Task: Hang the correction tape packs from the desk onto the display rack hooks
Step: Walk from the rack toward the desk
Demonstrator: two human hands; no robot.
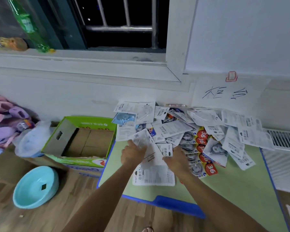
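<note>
A heap of correction tape packs, white cards and some with red "36" stickers, covers the far half of the green desk. My left hand grips a white pack marked "36" at its near end. My right hand pinches a smaller white pack by its lower edge. More white packs lie on the desk under and between my forearms. No display rack or hooks show in view.
A green cardboard box stands open left of the desk. A light blue bowl sits on the wooden floor. Pink and purple items pile at far left. A radiator stands right; a handwritten paper sign hangs on the wall.
</note>
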